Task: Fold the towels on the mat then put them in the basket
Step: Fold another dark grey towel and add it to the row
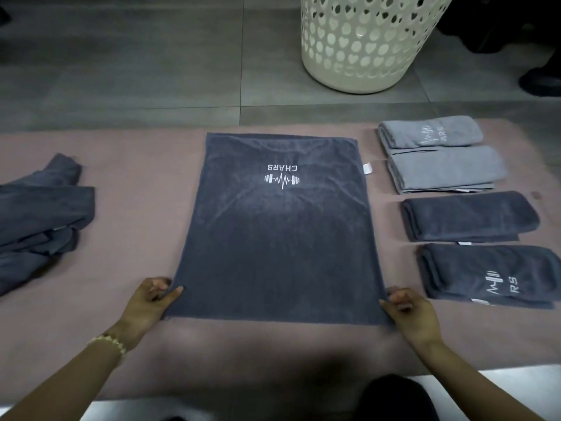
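Observation:
A dark grey towel [277, 235] with a white logo lies flat in the middle of the pinkish mat [145, 214]. My left hand [148, 302] pinches its near left corner, and my right hand [413, 314] pinches its near right corner. To the right lie two folded light grey towels [437, 156] and two folded dark grey towels [473, 247]. A heap of unfolded dark towels [39, 220] sits at the mat's left end. The cream basket [364, 47] with heart-shaped holes stands on the floor beyond the mat.
Grey floor tiles [151, 62] stretch beyond the mat. Someone's dark shoes [540, 80] stand at the far right near the basket. A white surface [522, 387] shows at the mat's near edge.

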A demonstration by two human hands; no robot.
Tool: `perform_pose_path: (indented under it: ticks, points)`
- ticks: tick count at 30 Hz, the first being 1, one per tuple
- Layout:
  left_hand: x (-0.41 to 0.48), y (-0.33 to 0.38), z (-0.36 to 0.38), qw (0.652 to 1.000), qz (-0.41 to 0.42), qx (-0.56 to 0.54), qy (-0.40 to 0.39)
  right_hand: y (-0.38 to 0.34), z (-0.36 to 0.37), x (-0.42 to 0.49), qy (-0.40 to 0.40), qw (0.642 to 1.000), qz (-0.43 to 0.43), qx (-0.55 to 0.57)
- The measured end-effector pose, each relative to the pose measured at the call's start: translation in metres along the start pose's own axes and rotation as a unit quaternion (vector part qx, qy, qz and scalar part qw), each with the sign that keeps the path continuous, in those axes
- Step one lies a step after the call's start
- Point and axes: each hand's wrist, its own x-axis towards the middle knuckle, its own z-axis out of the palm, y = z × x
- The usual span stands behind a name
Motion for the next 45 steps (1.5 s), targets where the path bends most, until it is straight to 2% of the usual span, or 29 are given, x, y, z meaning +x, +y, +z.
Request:
perform_pose_path:
  ticks: [3,7,8,10,12,14,16,18,20,22,23,24,26,28,30,32,35,38,42,45]
  points:
    - [0.0,-0.004,0.005,1.0,0.001,0.016,0.023,-0.004,0.007,0.004,-0.014,0.999,-0.022,-0.037]
    - [0.002,0.005,0.01,0.998,0.009,0.06,0.029,-0.017,0.016,0.011,-0.007,0.993,0.006,-0.119]
    - [0.003,0.006,0.009,0.995,0.02,0.094,0.024,-0.018,0.016,0.013,-0.026,0.989,0.008,-0.144]
    - [0.005,0.011,0.002,0.969,0.044,0.242,-0.014,-0.022,0.014,0.016,-0.092,0.982,0.01,-0.165]
    - [0.007,0.013,-0.008,0.943,-0.017,0.324,-0.071,-0.027,0.006,0.021,-0.165,0.978,0.044,-0.121]
    - [0.007,0.021,-0.014,0.949,-0.122,0.261,-0.132,-0.039,-0.007,0.027,-0.23,0.964,0.132,0.02]
    - [0.012,0.037,-0.018,0.959,-0.224,0.055,-0.167,-0.053,-0.018,0.037,-0.289,0.915,0.221,0.174]
    - [0.023,0.064,-0.017,0.937,-0.26,-0.166,-0.161,-0.073,-0.023,0.052,-0.286,0.881,0.25,0.281]
    - [0.04,0.091,-0.012,0.927,-0.194,-0.288,-0.14,-0.098,-0.023,0.069,-0.236,0.863,0.248,0.372]
    - [0.058,0.111,0.001,0.949,-0.078,-0.288,-0.107,-0.116,-0.02,0.09,-0.188,0.843,0.201,0.462]
    - [0.065,0.118,0.008,0.968,-0.025,-0.242,-0.064,-0.122,-0.017,0.1,-0.178,0.842,0.178,0.477]
    - [0.072,0.122,0.016,0.982,0.017,-0.188,-0.014,-0.127,-0.012,0.106,-0.176,0.854,0.156,0.464]
    - [0.085,0.121,0.026,0.992,0.07,-0.069,0.074,-0.126,0.0,0.117,-0.134,0.928,0.118,0.327]
    - [0.103,0.109,0.033,0.992,0.068,0.034,0.097,-0.117,0.014,0.126,-0.068,0.981,0.057,0.174]
    - [0.114,0.099,0.04,0.986,0.022,0.135,0.093,-0.11,0.024,0.133,-0.058,0.994,0.029,0.085]
    - [0.119,0.094,0.047,0.971,0.028,0.223,0.076,-0.109,0.03,0.142,-0.076,0.997,0.025,0.015]
    - [0.119,0.094,0.06,0.97,0.029,0.226,0.087,-0.118,0.035,0.149,-0.097,0.993,0.025,-0.064]
    - [0.123,0.1,0.071,0.966,-0.005,0.241,0.094,-0.126,0.042,0.154,-0.098,0.993,0.053,-0.048]
    - [0.123,0.118,0.069,0.995,-0.04,0.072,0.064,-0.13,0.047,0.157,-0.101,0.99,0.1,-0.005]
    - [0.106,0.126,0.062,0.999,0.001,-0.005,0.043,-0.132,0.045,0.149,-0.088,0.995,0.043,0.007]
